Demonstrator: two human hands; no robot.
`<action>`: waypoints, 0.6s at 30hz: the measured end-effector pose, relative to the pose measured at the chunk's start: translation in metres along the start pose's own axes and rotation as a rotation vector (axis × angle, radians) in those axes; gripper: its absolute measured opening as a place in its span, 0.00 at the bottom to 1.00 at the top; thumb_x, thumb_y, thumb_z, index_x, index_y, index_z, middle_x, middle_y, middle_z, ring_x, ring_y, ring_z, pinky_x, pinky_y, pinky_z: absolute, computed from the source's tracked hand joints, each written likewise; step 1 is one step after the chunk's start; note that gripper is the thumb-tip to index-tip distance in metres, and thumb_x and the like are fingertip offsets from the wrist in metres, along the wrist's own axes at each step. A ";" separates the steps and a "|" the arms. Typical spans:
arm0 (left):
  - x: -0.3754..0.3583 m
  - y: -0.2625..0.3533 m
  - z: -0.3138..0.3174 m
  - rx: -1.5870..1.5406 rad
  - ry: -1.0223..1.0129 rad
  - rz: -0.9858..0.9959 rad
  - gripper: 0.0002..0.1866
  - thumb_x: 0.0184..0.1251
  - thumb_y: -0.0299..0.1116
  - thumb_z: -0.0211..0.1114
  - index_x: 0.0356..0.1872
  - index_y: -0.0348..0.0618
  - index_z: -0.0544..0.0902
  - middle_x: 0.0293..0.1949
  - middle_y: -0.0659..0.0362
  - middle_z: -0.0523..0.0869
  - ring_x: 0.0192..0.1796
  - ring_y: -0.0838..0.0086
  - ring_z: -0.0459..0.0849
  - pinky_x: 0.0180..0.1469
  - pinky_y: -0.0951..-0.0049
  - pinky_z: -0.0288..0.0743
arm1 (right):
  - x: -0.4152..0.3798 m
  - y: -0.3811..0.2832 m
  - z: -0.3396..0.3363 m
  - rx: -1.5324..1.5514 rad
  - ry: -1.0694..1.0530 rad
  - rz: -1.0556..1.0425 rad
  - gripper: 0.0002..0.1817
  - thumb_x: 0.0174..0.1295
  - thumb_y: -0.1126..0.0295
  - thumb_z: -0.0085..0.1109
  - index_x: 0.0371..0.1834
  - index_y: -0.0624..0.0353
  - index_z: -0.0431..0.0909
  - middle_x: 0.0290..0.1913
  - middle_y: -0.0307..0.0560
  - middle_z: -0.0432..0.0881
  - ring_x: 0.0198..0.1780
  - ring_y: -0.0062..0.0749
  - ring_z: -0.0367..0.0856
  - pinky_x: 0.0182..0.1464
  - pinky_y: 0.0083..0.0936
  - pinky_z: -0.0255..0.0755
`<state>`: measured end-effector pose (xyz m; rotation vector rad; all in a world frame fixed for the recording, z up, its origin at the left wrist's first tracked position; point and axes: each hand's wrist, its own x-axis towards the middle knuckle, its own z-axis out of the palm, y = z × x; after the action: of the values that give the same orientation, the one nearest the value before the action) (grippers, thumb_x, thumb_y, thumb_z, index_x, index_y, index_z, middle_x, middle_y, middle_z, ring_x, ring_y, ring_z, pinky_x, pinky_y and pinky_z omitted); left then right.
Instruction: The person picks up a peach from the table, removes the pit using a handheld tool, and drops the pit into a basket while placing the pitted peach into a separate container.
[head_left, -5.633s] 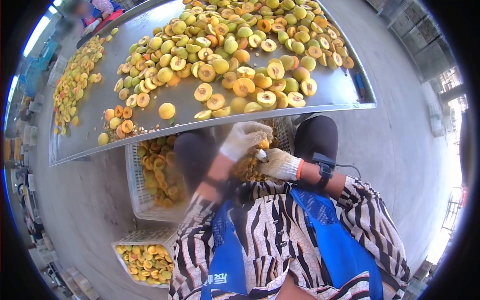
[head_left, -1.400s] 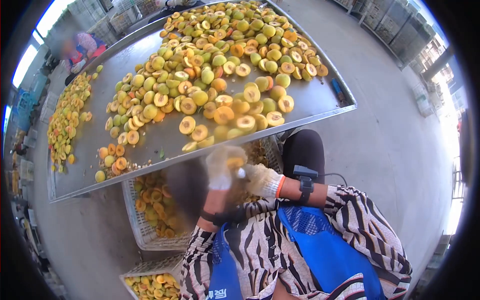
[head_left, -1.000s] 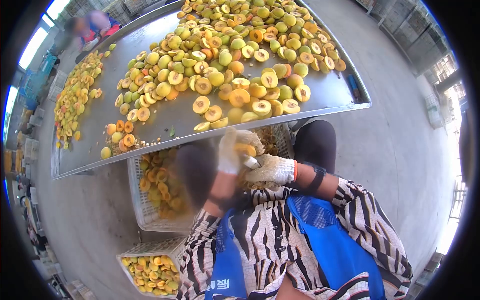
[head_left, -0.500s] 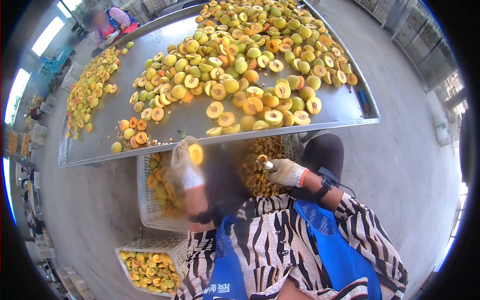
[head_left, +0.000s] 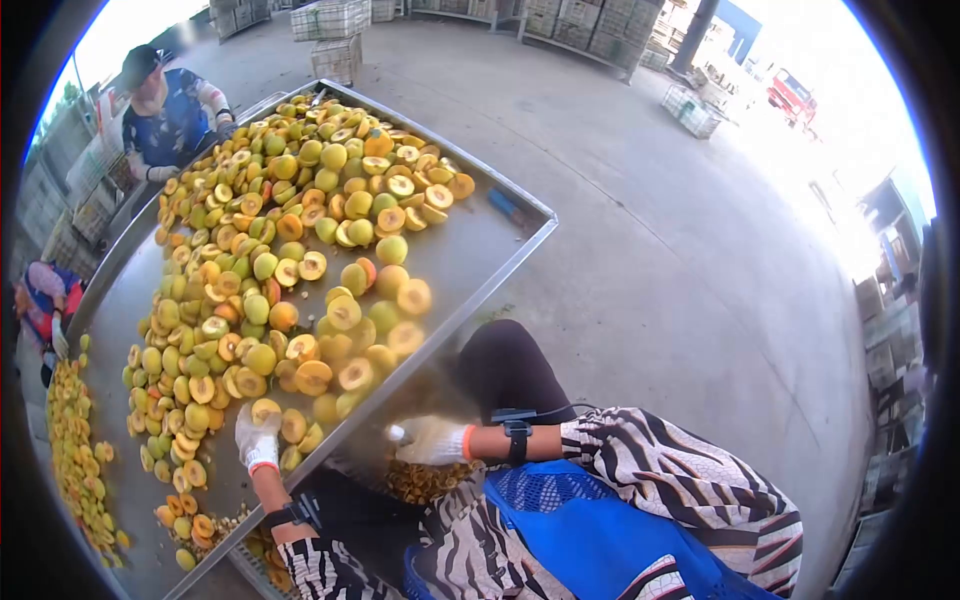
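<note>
My left hand (head_left: 258, 436), in a pale work glove, reaches over the table's near edge. Its fingers are closed around a halved peach (head_left: 265, 410) at the border of the big heap of peach halves (head_left: 262, 265). In front of my body, my right hand (head_left: 432, 441), also gloved, is closed on a small metal tool (head_left: 396, 432); only its pale, blurred end shows. Below that hand lie brown pit scraps (head_left: 425, 484) in a container mostly hidden by my arms and clothes.
The metal table (head_left: 490, 262) has a raised rim. A blue-handled object (head_left: 506, 207) lies near its right corner. Two co-workers, one person (head_left: 165, 120) and another person (head_left: 50, 310), are at the far sides. A smaller fruit pile (head_left: 80, 450) lies left. Crates (head_left: 692, 110) stand beyond.
The view has swung to the right. My left hand has gone from beside the table edge, with a peach half, to the heap on the table. My right hand still holds the tool; the piece at its tip no longer shows.
</note>
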<state>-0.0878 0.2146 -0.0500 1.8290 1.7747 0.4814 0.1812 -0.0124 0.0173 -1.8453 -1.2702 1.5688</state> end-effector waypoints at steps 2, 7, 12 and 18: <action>0.010 -0.005 0.009 -0.131 -0.019 -0.022 0.34 0.49 0.33 0.74 0.59 0.32 0.76 0.52 0.43 0.83 0.53 0.58 0.84 0.57 0.64 0.75 | 0.009 0.031 0.011 -0.004 0.076 -0.088 0.16 0.55 0.60 0.58 0.39 0.61 0.78 0.30 0.52 0.83 0.32 0.40 0.83 0.36 0.36 0.75; -0.016 0.010 0.000 -0.491 0.059 -0.118 0.27 0.56 0.30 0.70 0.58 0.36 0.76 0.44 0.55 0.83 0.37 0.72 0.81 0.37 0.72 0.76 | -0.015 0.024 0.001 0.052 0.050 -0.068 0.16 0.55 0.60 0.57 0.41 0.60 0.79 0.34 0.54 0.83 0.36 0.43 0.83 0.40 0.38 0.75; -0.084 0.026 -0.021 -1.670 -0.017 -0.077 0.21 0.61 0.34 0.64 0.54 0.34 0.75 0.43 0.53 0.82 0.37 0.68 0.82 0.39 0.71 0.80 | -0.047 0.010 0.000 -0.093 0.245 -0.189 0.16 0.58 0.60 0.57 0.45 0.59 0.78 0.37 0.60 0.84 0.42 0.55 0.83 0.44 0.44 0.75; -0.122 0.051 -0.001 -2.038 -0.258 0.026 0.31 0.65 0.51 0.64 0.59 0.35 0.75 0.59 0.45 0.78 0.60 0.55 0.78 0.60 0.48 0.78 | -0.001 0.055 -0.006 -0.554 -0.119 -0.191 0.30 0.64 0.64 0.54 0.72 0.49 0.65 0.49 0.61 0.84 0.52 0.46 0.84 0.54 0.43 0.74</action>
<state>-0.0559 0.0949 -0.0042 0.3191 0.3291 1.2545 0.2070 -0.0397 -0.0234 -1.8728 -2.0302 1.3267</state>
